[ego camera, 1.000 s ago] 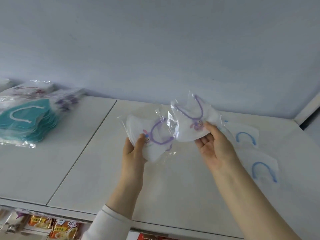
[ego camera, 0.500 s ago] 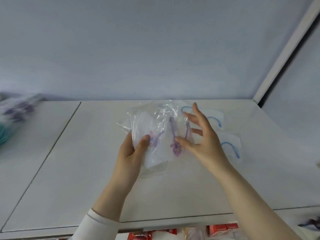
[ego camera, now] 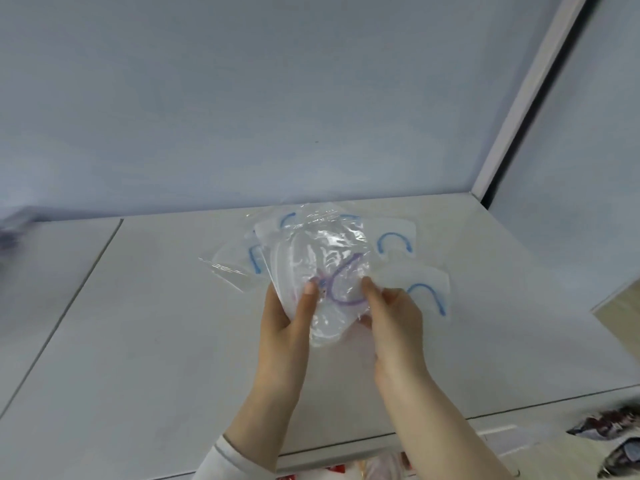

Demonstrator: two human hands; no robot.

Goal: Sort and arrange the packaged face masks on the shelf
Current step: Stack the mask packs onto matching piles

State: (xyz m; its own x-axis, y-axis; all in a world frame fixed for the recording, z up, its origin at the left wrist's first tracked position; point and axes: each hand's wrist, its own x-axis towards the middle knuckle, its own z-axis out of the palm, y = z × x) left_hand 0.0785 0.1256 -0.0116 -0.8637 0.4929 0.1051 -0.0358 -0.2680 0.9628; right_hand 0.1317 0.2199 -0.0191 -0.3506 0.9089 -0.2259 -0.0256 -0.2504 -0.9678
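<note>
Above the shelf (ego camera: 166, 341), left hand (ego camera: 284, 329) and right hand (ego camera: 393, 318) are pinching purple-looped mask packets (ego camera: 329, 268), blue-looped packets (ego camera: 394, 242) lying just beyond.

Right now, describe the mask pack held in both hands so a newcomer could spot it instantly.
On the white shelf, left of the corner post, blue-looped packs lie fanned out near the back wall. Over them, the left hand and right hand pinch the purple-looped pack. Its ear loop alone is purple, and it is the only one held off the shelf.
</note>
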